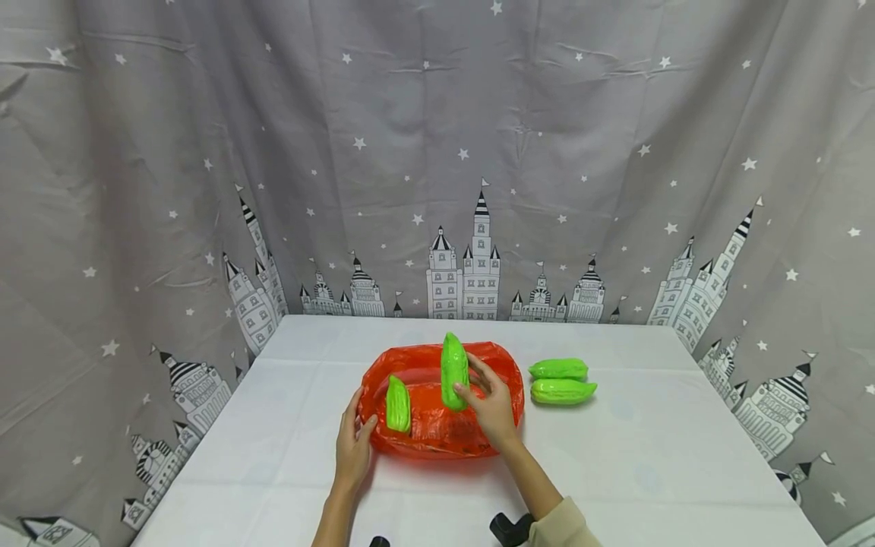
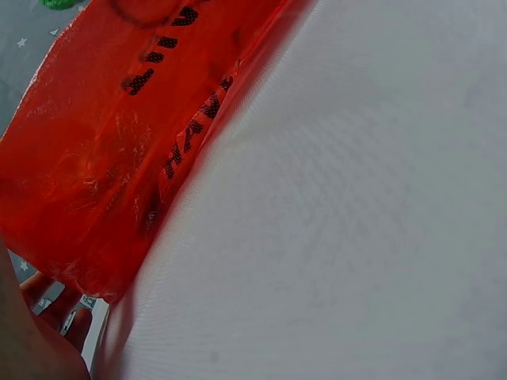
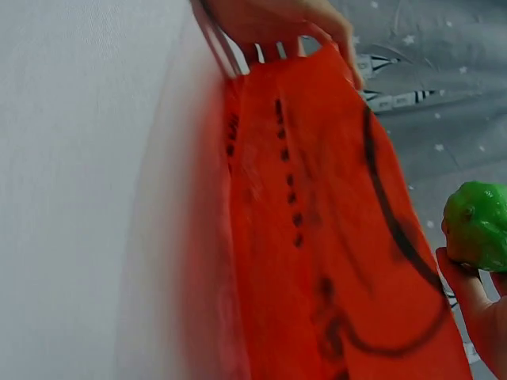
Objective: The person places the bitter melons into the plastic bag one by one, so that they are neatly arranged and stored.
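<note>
In the head view a red plastic bag (image 1: 437, 437) with dark print lies spread open like a basin on the white table. My right hand (image 1: 494, 406) pinches a bright green ridged gourd (image 1: 454, 372), like a bitter melon, holding it nearly upright above the bag's opening. The right wrist view shows this gourd (image 3: 479, 226) end-on at the right edge. My left hand (image 1: 353, 448) grips the bag's left rim, its thumb on the near inner side and fingers outside. Inside the bag, on the left, rests another green gourd (image 1: 398, 405).
Two more green gourds (image 1: 563, 391) lie side by side on the white table (image 1: 656, 448), right of the bag. A grey curtain (image 1: 410, 152) printed with stars and castles hangs behind and along both sides.
</note>
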Tool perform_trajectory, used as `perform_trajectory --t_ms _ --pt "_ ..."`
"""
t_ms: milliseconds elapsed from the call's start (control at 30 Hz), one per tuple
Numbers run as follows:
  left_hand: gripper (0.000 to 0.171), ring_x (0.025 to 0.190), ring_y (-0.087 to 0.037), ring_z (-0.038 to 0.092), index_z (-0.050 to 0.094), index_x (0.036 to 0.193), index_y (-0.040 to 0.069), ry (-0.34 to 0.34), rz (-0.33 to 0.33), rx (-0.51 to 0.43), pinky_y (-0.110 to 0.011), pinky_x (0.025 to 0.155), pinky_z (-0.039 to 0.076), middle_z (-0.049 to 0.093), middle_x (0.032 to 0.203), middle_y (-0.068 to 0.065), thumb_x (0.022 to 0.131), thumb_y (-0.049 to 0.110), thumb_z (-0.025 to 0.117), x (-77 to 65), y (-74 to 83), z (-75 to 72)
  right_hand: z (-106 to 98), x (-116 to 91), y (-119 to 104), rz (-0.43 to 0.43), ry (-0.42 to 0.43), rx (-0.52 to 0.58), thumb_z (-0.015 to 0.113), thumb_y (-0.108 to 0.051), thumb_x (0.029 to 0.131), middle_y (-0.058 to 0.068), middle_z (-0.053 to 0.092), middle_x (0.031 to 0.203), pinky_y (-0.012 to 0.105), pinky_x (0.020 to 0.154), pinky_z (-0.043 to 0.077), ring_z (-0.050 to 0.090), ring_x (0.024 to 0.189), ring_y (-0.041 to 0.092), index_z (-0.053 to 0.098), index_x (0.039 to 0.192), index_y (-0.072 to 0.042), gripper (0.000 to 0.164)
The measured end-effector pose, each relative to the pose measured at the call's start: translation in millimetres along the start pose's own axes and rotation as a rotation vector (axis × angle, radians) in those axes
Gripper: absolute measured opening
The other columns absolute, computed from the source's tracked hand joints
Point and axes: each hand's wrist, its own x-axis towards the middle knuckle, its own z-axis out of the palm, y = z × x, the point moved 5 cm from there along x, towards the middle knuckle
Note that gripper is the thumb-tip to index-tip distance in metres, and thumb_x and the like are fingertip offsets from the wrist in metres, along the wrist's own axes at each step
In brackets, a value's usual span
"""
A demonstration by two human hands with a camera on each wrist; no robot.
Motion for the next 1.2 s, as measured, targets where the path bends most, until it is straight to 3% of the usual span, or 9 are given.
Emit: perform_trajectory --t_ms 300,667,767,1000,1200 --pt "0.054 0.124 -0.034 0.036 0.031 0.145 0.024 0.0 -0.008 -0.001 -0.058 0.097 0.032 0.036 0.138 -0.015 0.094 0.024 0.05 -1.3 -0.4 0.0 30 -7 -3 0.082 0.022 -0.052 0.065 -0.003 0.084 0.022 0.044 0.134 0.03 0.076 0.052 0.048 0.113 0.04 0.042 0.134 0.005 0.055" --pt "0.054 0.113 -0.027 0.045 0.032 0.144 0.019 0.022 0.02 0.031 -0.05 0.09 0.038 0.042 0.132 -0.014 0.094 0.018 0.05 -0.2 1.0 0.1 42 -5 48 0.159 0.028 -0.074 0.069 -0.009 0.082 0.022 0.046 0.133 0.031 0.069 0.054 0.055 0.106 0.039 0.045 0.132 0.004 0.057" --pt "0.054 0.114 -0.031 0.044 0.032 0.144 0.014 0.017 0.025 0.015 -0.052 0.091 0.037 0.042 0.132 -0.017 0.093 0.014 0.05 -1.2 8.3 -0.5 43 -5 55 0.184 0.035 -0.1 0.07 -0.012 0.081 0.022 0.046 0.132 0.031 0.067 0.054 0.057 0.104 0.037 0.046 0.132 0.003 0.058" --pt "0.051 0.116 -0.038 0.041 0.033 0.141 0.001 0.007 0.043 0.02 -0.057 0.092 0.035 0.04 0.131 -0.024 0.092 0.008 0.048 -10.0 46.3 -5.2 45 -6 63 0.241 0.053 -0.154 0.072 -0.013 0.08 0.023 0.048 0.13 0.031 0.064 0.054 0.06 0.098 0.034 0.05 0.129 0.001 0.055" --pt "0.051 0.12 -0.039 0.038 0.034 0.14 0.0 0.013 0.055 -0.012 -0.058 0.095 0.033 0.039 0.133 -0.025 0.092 0.006 0.048 -10.3 46.6 -5.6 50 -5 72 0.28 0.057 -0.182 0.073 -0.012 0.079 0.022 0.051 0.127 0.03 0.064 0.054 0.062 0.095 0.031 0.052 0.127 0.001 0.054"
